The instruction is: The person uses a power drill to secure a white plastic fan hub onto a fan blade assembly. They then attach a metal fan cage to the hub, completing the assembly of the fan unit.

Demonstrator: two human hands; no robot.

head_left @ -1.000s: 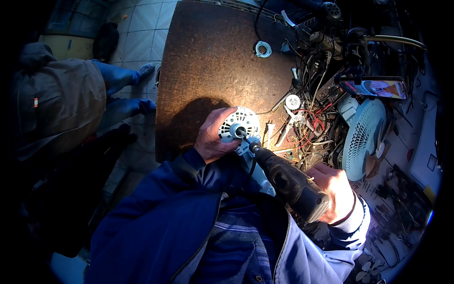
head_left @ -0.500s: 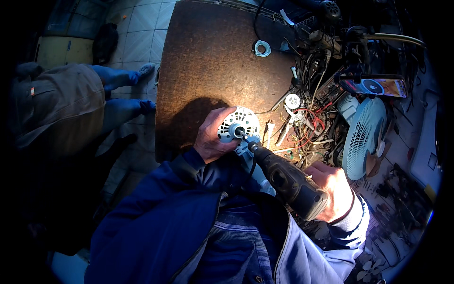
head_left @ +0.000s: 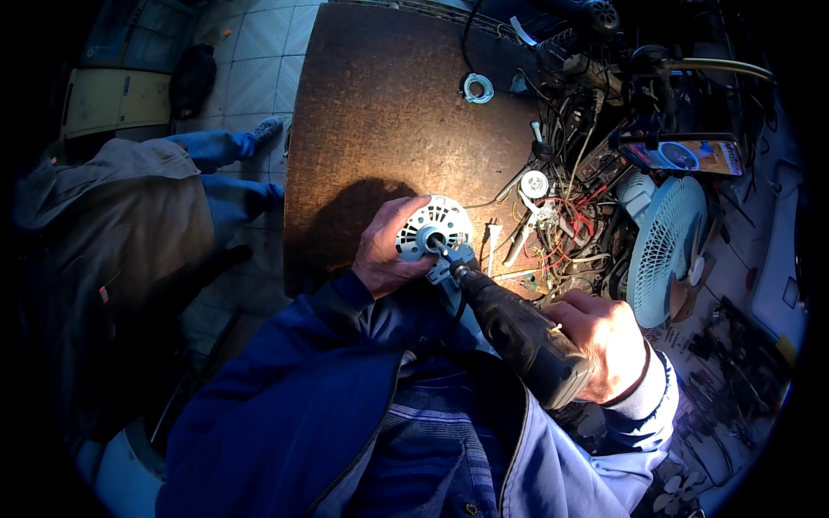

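Observation:
My left hand (head_left: 386, 248) grips a round silver metal housing with ribbed vents (head_left: 436, 228) and steadies it on the near edge of the brown workbench (head_left: 389, 112). My right hand (head_left: 604, 338) is wrapped around the rear of a black handheld rotary tool (head_left: 514, 328). The tool slants up to the left, and its tip sits in the housing's central hole. My blue jacket sleeves fill the lower part of the view.
A tangle of wires, pliers and small parts (head_left: 570, 216) covers the bench's right side. A pale blue fan (head_left: 669, 246) stands to the right of it. A small white ring (head_left: 477, 86) lies at the back of the bench. A person in brown clothes (head_left: 121, 224) sits at the left.
The person at the left has shifted a little. My hands, the housing and the tool stay almost where they were.

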